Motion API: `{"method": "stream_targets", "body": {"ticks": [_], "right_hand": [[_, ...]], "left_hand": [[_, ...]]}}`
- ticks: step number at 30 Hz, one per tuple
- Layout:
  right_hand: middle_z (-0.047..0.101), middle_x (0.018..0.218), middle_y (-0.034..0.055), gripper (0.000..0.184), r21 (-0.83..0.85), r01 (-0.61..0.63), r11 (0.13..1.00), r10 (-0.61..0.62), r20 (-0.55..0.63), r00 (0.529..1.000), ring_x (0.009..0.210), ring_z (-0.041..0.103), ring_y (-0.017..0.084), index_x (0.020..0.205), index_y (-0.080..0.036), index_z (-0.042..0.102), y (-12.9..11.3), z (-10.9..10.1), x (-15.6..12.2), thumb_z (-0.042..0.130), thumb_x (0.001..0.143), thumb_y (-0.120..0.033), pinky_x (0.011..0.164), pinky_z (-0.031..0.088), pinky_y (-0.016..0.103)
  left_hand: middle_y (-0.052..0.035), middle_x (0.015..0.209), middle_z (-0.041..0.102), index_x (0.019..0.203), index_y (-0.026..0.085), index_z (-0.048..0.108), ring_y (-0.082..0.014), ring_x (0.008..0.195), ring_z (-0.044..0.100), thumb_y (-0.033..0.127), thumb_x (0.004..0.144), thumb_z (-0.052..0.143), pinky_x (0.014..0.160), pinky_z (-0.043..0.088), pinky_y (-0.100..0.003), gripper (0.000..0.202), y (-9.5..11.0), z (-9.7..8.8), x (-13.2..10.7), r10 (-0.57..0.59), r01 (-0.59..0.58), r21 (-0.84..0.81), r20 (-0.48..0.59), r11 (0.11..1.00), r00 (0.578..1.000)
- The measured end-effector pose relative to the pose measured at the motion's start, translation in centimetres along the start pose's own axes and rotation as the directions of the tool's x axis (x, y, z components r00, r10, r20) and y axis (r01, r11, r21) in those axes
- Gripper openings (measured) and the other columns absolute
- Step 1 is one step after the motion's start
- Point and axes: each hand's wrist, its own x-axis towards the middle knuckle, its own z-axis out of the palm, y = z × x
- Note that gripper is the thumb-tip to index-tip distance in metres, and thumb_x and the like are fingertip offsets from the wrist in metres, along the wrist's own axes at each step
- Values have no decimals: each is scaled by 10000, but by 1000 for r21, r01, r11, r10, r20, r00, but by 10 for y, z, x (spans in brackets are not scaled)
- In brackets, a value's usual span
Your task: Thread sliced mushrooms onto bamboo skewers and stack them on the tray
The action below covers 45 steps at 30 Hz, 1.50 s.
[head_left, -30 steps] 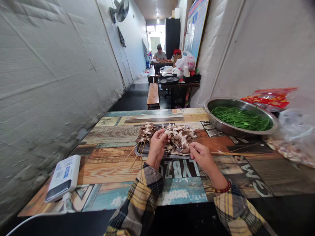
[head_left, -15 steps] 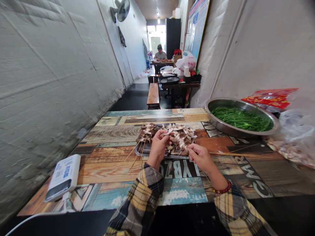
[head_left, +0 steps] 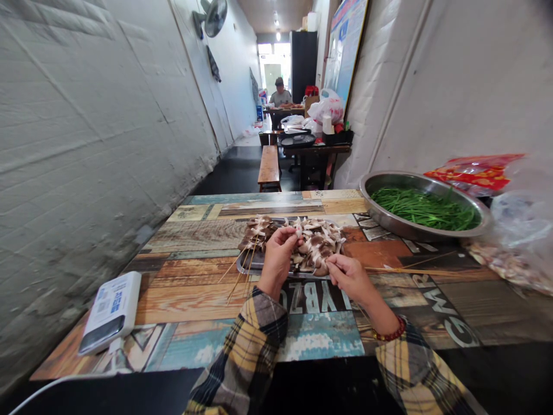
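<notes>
A metal tray (head_left: 253,262) on the patterned table holds a heap of mushroom pieces (head_left: 322,239) and, at its left end, several finished mushroom skewers (head_left: 257,230) with sticks pointing toward me. My left hand (head_left: 276,256) is closed, pinching a mushroom piece over the tray. My right hand (head_left: 352,276) is closed just right of it at the tray's near edge, pinching a thin bamboo skewer whose tip points toward the left hand.
A large steel bowl of green stalks (head_left: 423,207) stands at the right rear. Loose bamboo sticks (head_left: 415,270), a clear bag (head_left: 514,248) and a red packet (head_left: 475,173) lie to the right. A white device (head_left: 112,311) sits near left. A person sits far down the corridor (head_left: 280,95).
My right hand has crept left and slightly up, closer to my left hand. The left hand has stayed over the tray with its mushroom piece.
</notes>
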Motion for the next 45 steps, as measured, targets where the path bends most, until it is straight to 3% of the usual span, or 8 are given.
{"method": "stream_targets", "body": {"ticks": [7, 20, 29, 36, 45], "right_hand": [[510, 466, -48, 244, -40, 17, 999, -17, 0, 1000, 392, 421, 93, 734, -189, 609, 0, 1, 0, 507, 881, -355, 409, 327, 187], [512, 460, -44, 255, -63, 45, 997, -45, -1, 999, 418, 447, 105, 718, -192, 604, 2, 1, 1, 489, 889, -343, 438, 350, 196], [518, 460, -45, 248, -88, 65, 994, -66, -8, 998, 432, 465, 109, 705, -194, 593, -3, 0, 0, 482, 892, -314, 469, 362, 203], [512, 450, -45, 248, -73, 45, 996, -46, -12, 999, 414, 445, 106, 707, -192, 600, -3, 1, 1, 490, 886, -324, 437, 343, 200], [512, 460, -48, 237, -105, 57, 993, -59, -19, 998, 436, 461, 111, 694, -197, 583, 1, 1, 1, 492, 889, -295, 470, 346, 205]], "left_hand": [[13, 750, 628, 936, 155, 571, -78, 604, 566, 230, 601, 774, 580, 446, -208, 399, 4, 2, -2, 4, -4, 29, -3, 1000, 1000], [38, 676, 578, 917, 153, 580, -58, 549, 486, 257, 599, 765, 523, 364, -192, 383, 4, 2, -3, 44, -45, 113, 10, 993, 999], [40, 664, 566, 882, 153, 585, -51, 537, 480, 245, 585, 779, 500, 341, -180, 366, 4, 4, -2, -8, 10, 59, -28, 998, 1000], [65, 614, 523, 917, 152, 579, -46, 511, 451, 247, 620, 755, 505, 340, -183, 358, 3, 3, -3, 25, -28, 82, 37, 996, 999], [40, 678, 573, 1023, 157, 570, -74, 582, 512, 182, 648, 680, 585, 405, -197, 392, 4, 3, -4, 95, -104, 270, 46, 957, 994]]}}
